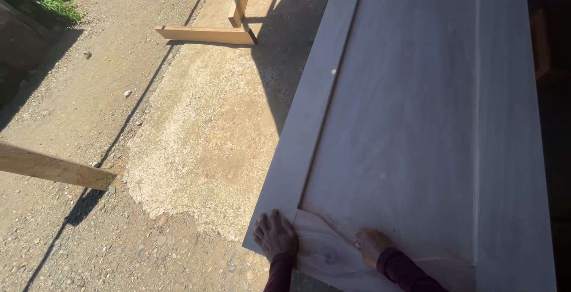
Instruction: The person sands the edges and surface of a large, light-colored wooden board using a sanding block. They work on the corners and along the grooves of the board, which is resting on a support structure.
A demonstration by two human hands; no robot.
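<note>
A long pale wooden door panel [410, 119] lies flat and raised off the gravel ground [89, 107], stretching away from the person, presumably so its face can be reached without stooping. Both hands work at its near end. The left hand [275, 233] lies spread and flat on the corner of the raised frame, fingers splayed toward the edge, which looks like a way of bracing the panel. The right hand [371, 245] is curled with the fingers tucked under, pressing down on the recessed field just beside a dark knot [327, 255] in the grain; whether it grips something small beneath the palm, I cannot tell. Dark maroon sleeves [404, 271] cover both wrists. Well apart, on the concrete patch [208, 143], stands a timber trestle [211, 30], and another plank [53, 167] juts in from the left.
</note>
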